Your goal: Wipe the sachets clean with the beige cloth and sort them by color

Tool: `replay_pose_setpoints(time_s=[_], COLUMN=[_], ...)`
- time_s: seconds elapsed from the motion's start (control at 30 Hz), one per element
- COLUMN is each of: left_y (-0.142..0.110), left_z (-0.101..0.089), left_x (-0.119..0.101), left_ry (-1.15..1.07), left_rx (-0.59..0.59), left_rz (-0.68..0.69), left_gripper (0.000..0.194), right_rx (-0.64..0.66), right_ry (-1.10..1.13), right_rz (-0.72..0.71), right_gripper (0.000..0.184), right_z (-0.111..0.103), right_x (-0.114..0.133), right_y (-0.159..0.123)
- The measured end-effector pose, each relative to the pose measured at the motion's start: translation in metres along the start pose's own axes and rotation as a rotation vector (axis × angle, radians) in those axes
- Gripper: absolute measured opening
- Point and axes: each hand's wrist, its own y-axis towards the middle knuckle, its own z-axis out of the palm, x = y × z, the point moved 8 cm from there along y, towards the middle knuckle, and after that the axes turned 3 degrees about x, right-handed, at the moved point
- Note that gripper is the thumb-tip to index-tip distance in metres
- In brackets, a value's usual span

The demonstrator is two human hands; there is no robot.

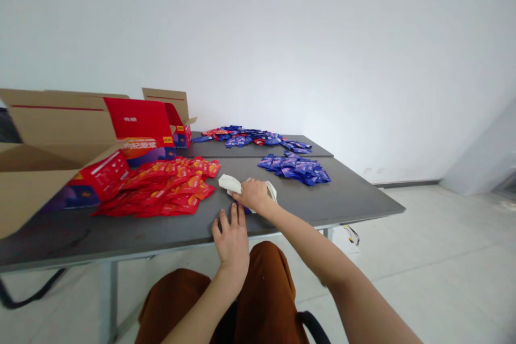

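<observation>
My right hand (255, 194) is closed on a white cloth (229, 183), pressing it down near the front edge of the grey table. Under the cloth a bit of a blue-purple packet (247, 210) peeks out; most of it is covered. My left hand (233, 242) lies with fingers stretched out on the table edge, its fingertips at the packet's near side. To the left of both hands spreads a heap of red packets (169, 188). A smaller pile of blue-purple packets (296, 167) sits to the right, beyond my right hand.
An open red-and-brown carton (139, 129) stands at the left, flaps spread, with a second carton (182, 134) behind it. Mixed blue and red packets (258, 137) lie along the far part of the table (346, 196). A white wall rises behind.
</observation>
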Motion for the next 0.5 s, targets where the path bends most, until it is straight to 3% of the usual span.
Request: replay_pose_setpoints(time_s=[0.1, 0.17, 0.4, 0.5], left_y=[0.001, 0.001, -0.001, 0.0], left_z=[0.001, 0.001, -0.003, -0.001], left_x=[0.001, 0.001, 0.003, 0.001], left_ry=[0.021, 0.026, -0.013, -0.032], left_rx=[0.012, 0.0, -0.02, 0.014], left_rz=[-0.006, 0.004, 0.031, 0.049], left_gripper=[0.058, 0.059, 0.057, 0.056], right_rx=[0.035, -0.002, -0.136, -0.125], right_ry=[0.039, 0.037, -0.005, -0.001], right_rz=[0.019, 0.042, -0.017, 0.004], right_gripper=[0.072, 0.073, 0.066, 0.069], right_z=[0.003, 0.001, -0.008, -0.007], right_x=[0.002, -0.001, -0.011, -0.019], right_y=[0.026, 0.027, -0.038, -0.049])
